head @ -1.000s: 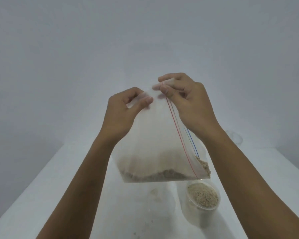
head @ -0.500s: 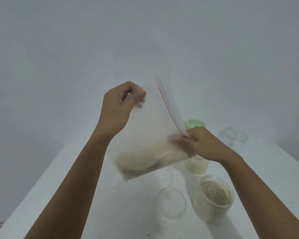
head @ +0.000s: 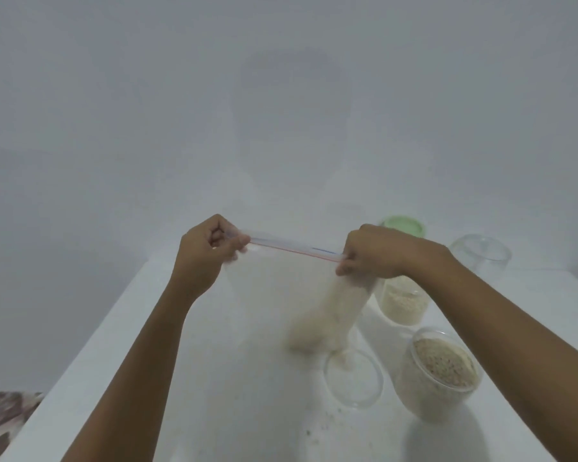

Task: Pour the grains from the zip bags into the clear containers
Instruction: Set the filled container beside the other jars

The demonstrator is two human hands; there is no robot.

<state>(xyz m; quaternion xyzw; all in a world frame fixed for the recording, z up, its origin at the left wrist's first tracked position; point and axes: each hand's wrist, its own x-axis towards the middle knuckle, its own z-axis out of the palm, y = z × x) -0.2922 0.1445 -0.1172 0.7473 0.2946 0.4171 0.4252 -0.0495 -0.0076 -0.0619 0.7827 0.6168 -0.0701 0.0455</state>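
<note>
Head view: left hand [head: 207, 258] and right hand [head: 377, 253], each grip pinching the zip bag [head: 339, 295] at its seal; grains [head: 314, 331] sag above the empty container [head: 354, 400]. Risk: bag sway spills grains onto the surface [head: 214, 395].

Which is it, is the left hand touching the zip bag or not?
Touching. The head view shows the left hand pinching the zip bag at one end of its seal strip, with no gap between them.
</note>
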